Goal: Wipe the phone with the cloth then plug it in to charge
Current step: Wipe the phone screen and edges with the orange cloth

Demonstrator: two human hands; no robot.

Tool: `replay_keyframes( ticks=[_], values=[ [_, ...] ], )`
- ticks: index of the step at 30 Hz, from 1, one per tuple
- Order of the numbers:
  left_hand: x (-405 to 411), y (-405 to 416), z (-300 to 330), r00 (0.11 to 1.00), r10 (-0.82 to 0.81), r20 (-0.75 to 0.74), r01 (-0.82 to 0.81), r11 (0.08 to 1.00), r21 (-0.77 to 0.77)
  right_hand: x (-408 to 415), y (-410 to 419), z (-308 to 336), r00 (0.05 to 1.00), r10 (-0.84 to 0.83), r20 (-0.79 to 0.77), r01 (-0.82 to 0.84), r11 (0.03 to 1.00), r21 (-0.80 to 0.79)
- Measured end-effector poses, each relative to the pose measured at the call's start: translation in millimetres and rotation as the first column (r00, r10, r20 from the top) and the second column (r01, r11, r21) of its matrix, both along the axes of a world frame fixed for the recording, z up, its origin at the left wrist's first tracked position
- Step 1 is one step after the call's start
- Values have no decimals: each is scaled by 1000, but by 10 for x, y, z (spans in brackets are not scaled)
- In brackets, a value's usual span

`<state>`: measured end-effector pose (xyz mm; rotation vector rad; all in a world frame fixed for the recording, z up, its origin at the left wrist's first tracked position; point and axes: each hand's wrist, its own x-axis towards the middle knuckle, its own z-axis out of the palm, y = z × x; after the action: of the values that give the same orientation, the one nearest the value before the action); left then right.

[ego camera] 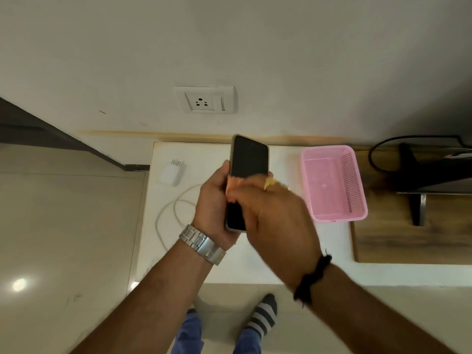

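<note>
My left hand (213, 203) grips a black phone (249, 159) by its left edge and holds it screen-up above the white counter. My right hand (270, 218) lies across the lower half of the screen, blurred, pressing a small pale orange cloth (235, 183) against the glass; only a sliver of the cloth shows beside the fingers. A white charger plug (171, 172) lies on the counter to the left, and its white cable (168, 213) loops below it. A white wall socket (205, 100) sits on the wall above the counter.
A pink plastic basket (333, 183) stands on the white counter (255, 267) to the right of the phone. Further right is a wooden surface (408, 241) with a dark stand and black cable. My feet show on the tiled floor below.
</note>
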<state>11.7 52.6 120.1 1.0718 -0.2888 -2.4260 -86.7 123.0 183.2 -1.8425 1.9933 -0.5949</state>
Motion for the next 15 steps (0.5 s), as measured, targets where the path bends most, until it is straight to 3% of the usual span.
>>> replay_keyframes(
  ticks=[2,4,6,8,10,15],
  values=[
    [18,-41,0,1000,23,0,-23,1000,-3,141,323,-75,994,91,66,-91,996,-8],
    [10,-25,-6,1000,20,16,-20,1000,13,-44,303,-73,990,143,-14,-144,989,-18],
    [-30,21,-2,1000,5,-4,-4,998,58,-311,64,13,994,81,-76,-79,996,29],
    [-86,43,-8,1000,5,-30,-4,998,60,-501,-202,72,993,-62,-96,63,998,3],
    [-130,20,-5,1000,8,-18,-7,999,34,-447,-323,68,991,-95,-93,93,995,-21],
    [-96,-118,-47,999,-25,24,26,999,-47,-68,140,9,992,122,-13,-121,990,73]
  ],
)
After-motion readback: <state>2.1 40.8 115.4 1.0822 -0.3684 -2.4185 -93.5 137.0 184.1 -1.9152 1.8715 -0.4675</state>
